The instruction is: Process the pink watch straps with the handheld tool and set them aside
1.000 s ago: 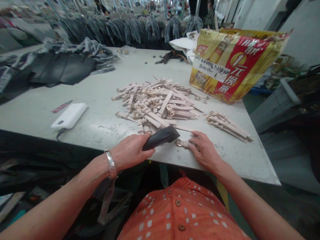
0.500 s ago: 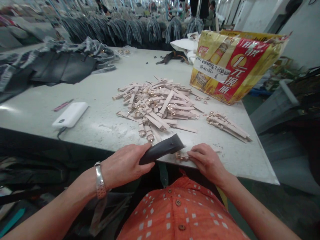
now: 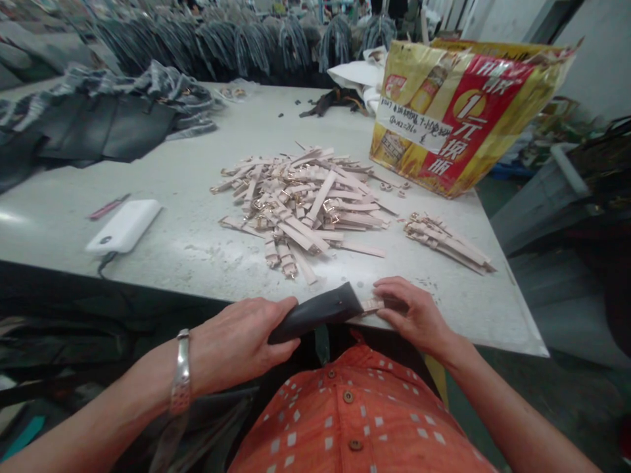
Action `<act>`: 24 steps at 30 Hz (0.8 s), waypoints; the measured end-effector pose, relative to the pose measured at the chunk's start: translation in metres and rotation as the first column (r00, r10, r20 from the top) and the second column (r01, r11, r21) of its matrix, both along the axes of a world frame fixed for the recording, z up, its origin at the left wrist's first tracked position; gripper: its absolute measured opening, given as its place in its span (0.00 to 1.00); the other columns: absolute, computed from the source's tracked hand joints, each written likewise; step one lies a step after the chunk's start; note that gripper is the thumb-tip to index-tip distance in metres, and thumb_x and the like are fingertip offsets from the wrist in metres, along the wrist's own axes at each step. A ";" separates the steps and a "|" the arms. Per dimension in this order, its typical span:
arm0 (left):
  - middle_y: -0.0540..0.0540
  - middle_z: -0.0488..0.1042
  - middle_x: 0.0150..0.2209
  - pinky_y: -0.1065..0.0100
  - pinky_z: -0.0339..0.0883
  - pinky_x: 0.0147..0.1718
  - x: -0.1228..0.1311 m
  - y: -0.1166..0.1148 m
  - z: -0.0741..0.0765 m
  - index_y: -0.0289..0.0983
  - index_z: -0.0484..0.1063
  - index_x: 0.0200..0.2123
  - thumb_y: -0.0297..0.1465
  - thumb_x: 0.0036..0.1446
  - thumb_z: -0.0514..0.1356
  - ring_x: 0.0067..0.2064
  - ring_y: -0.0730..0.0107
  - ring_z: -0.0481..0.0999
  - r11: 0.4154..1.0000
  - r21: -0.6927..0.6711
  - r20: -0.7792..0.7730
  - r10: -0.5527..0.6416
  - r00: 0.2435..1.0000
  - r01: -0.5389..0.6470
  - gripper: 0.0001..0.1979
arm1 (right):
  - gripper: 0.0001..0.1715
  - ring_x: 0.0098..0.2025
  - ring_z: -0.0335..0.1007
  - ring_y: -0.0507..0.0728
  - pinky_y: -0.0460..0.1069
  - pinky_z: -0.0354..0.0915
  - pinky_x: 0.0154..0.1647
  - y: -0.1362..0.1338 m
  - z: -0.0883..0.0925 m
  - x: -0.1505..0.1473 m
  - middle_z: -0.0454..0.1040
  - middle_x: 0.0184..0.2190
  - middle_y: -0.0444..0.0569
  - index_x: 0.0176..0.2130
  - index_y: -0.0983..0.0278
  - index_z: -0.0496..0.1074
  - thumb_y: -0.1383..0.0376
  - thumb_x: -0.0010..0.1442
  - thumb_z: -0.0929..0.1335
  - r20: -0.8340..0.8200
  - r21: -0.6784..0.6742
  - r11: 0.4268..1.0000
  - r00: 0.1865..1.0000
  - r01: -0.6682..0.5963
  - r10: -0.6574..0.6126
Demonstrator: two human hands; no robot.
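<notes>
My left hand [image 3: 239, 341] grips a long black tool [image 3: 318, 314] whose far end lies over a pale pink strap [image 3: 371, 305] at the table's near edge. My right hand [image 3: 411, 314] presses that strap down on the grey table [image 3: 162, 197], fingers flat on it. Just beyond lies a big heap of pink straps with gold buckles [image 3: 303, 200]. A smaller neat bundle of the same straps [image 3: 446, 242] sits to the right.
A yellow and red printed bag [image 3: 456, 108] stands at the back right. A white power bank [image 3: 123, 226] with a cable and a pink pen [image 3: 108, 206] lie at the left. Dark leather pieces [image 3: 98, 125] are piled at the far left.
Both hands have drawn back toward the table's near edge. The black tool's tip has come down onto the strap under my right hand.
</notes>
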State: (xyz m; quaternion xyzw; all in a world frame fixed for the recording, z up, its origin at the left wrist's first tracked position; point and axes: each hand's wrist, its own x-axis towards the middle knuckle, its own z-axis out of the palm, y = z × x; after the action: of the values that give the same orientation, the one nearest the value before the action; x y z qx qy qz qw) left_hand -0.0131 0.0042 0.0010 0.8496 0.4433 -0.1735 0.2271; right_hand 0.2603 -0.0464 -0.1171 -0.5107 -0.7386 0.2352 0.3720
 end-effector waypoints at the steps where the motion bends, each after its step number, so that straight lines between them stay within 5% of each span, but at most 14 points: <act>1: 0.50 0.71 0.26 0.72 0.58 0.26 0.003 0.001 -0.001 0.41 0.66 0.33 0.40 0.52 0.51 0.27 0.70 0.70 1.000 0.000 0.005 0.000 1.000 0.000 0.10 | 0.18 0.46 0.68 0.57 0.53 0.65 0.47 0.001 0.001 0.000 0.70 0.44 0.51 0.45 0.61 0.69 0.70 0.52 0.68 -0.004 -0.012 1.000 1.000 0.003 -0.003; 9: 0.49 0.71 0.27 0.71 0.57 0.26 0.030 0.006 -0.013 0.41 0.66 0.34 0.40 0.52 0.51 0.28 0.68 0.71 0.997 0.073 0.092 -0.024 0.995 0.017 0.11 | 0.14 0.55 0.60 0.60 0.54 0.62 0.51 -0.001 0.003 -0.002 0.64 0.53 0.53 0.42 0.61 0.71 0.69 0.53 0.67 0.080 -0.008 1.000 0.997 0.024 -0.023; 12: 0.49 0.71 0.26 0.70 0.57 0.26 0.026 0.002 -0.017 0.41 0.66 0.35 0.41 0.52 0.51 0.28 0.67 0.71 0.994 0.109 0.106 0.015 0.994 -0.027 0.12 | 0.14 0.53 0.62 0.59 0.54 0.62 0.51 0.000 0.003 0.005 0.65 0.52 0.53 0.43 0.62 0.69 0.67 0.55 0.66 0.141 0.003 1.000 0.990 0.030 -0.030; 15: 0.49 0.71 0.27 0.71 0.57 0.27 0.011 -0.004 -0.019 0.41 0.66 0.36 0.42 0.53 0.51 0.29 0.67 0.71 0.992 0.098 0.126 0.067 0.990 -0.080 0.13 | 0.13 0.49 0.65 0.59 0.55 0.63 0.49 0.012 0.006 0.028 0.68 0.47 0.54 0.42 0.62 0.68 0.64 0.55 0.66 0.199 0.096 0.984 0.965 0.152 -0.169; 20: 0.50 0.71 0.27 0.70 0.58 0.29 -0.023 -0.015 -0.026 0.43 0.66 0.38 0.42 0.52 0.52 0.31 0.66 0.71 0.976 0.085 0.123 0.190 0.974 -0.201 0.13 | 0.15 0.44 0.68 0.60 0.55 0.63 0.47 0.047 0.011 0.090 0.72 0.41 0.52 0.39 0.63 0.70 0.58 0.53 0.68 0.240 0.346 0.857 0.847 0.382 -0.474; 24: 0.50 0.71 0.28 0.71 0.58 0.30 -0.045 -0.021 -0.033 0.42 0.67 0.37 0.41 0.52 0.52 0.33 0.66 0.72 0.948 0.068 0.162 0.297 0.941 -0.310 0.13 | 0.20 0.42 0.68 0.63 0.57 0.63 0.44 0.067 0.006 0.122 0.72 0.39 0.54 0.39 0.65 0.71 0.54 0.50 0.68 0.325 0.417 0.770 0.711 0.484 -0.623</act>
State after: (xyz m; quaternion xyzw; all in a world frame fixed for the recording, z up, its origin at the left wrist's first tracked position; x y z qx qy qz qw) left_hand -0.0580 -0.0170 -0.0317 0.7912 0.5583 -0.0515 0.2442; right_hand 0.3818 0.0208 -0.1115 -0.6871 -0.6399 -0.1277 0.3196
